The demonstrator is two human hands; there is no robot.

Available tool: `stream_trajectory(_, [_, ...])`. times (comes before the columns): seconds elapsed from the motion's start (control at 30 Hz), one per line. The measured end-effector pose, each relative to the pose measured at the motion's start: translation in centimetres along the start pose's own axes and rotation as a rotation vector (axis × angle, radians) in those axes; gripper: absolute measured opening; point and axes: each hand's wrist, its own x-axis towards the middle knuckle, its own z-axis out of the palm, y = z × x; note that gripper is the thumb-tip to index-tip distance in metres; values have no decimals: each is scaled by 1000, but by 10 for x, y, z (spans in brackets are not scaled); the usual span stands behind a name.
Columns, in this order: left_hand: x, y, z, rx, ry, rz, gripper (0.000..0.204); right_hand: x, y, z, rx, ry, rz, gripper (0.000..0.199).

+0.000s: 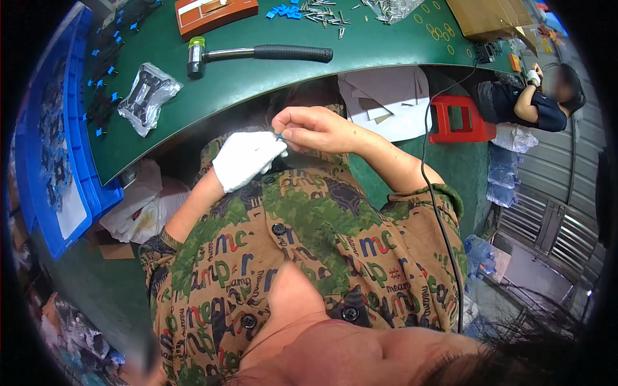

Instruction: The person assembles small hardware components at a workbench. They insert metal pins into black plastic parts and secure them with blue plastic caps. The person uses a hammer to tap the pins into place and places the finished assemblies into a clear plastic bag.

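In front of my body, above my lap, both hands meet. My left hand [248, 159] wears a white glove, its fingers closed; what they hold is mostly hidden. My bare right hand [318, 130] has its thumb and forefinger pinched at the left hand's fingertips. A tiny blue piece [280, 137] shows between the hands, at the right fingertips. On the green table beyond lie a mallet [257, 54] with a black grip and yellow-green face, a pile of small blue plastic pieces [284, 11] and many metal pins [325, 13].
A clear bag of black parts [149, 96] lies on the table's left, near rows of black parts with blue pieces [111, 69]. A blue bin [84, 202] stands at the left. A cable [425, 154] hangs beside my right arm. A red stool [460, 120] and another person [537, 103] are at the right.
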Motion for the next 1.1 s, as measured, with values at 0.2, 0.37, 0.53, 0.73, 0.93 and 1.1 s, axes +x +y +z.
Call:
stream_trajectory(0.2, [-5, -5, 4, 23, 23, 23, 34, -1, 2, 7, -82, 15, -14, 16])
stream_trajectory(0.37, [-5, 3, 4, 37, 35, -40, 37, -2, 3, 15, -297, 62, -168, 18])
stream_trajectory(0.53, [-4, -2, 4, -24, 49, -23, 39, 1, -7, 2, -81, -33, -43, 17])
stream_trajectory(0.73, [-3, 1, 1, 39, 9, 41, 38, -4, -18, -13, 33, 22, -27, 14])
stream_trajectory(0.93, [-3, 2, 2, 63, 9, 13, 37, 1, -13, -8, -76, -75, 5, 17])
stream_trajectory(1.1, [-3, -4, 4, 51, 2, 56, 34, 3, -5, -11, -58, -143, -16, 18])
